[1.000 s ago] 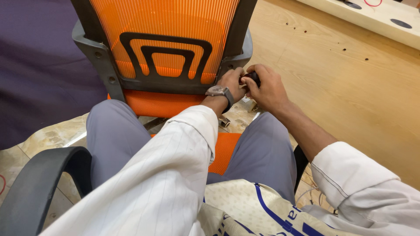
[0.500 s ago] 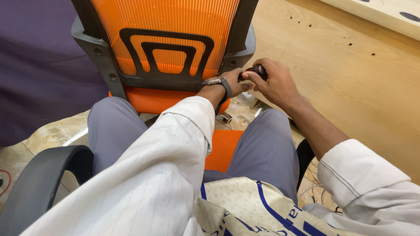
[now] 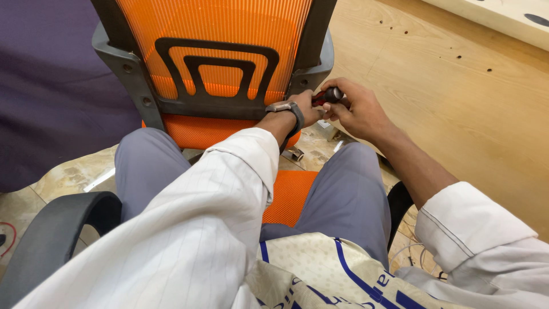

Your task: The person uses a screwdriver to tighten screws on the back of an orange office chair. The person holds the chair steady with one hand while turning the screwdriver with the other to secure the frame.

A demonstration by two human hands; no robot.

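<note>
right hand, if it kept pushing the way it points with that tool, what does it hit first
The right hand points left, holding a dark-handled tool. Going straight on, it would first meet the left hand, then likely the chair's grey frame, though depth is unclear.

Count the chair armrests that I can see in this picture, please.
1: a black armrest at lower left, beside the left leg. The other may be hidden under the right arm.

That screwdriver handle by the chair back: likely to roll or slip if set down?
The screwdriver has a rounded red-and-black handle, so it would probably roll on the smooth wooden board. It looks stiff and light. The right hand wraps it fully, which suggests a secure grip.
</note>
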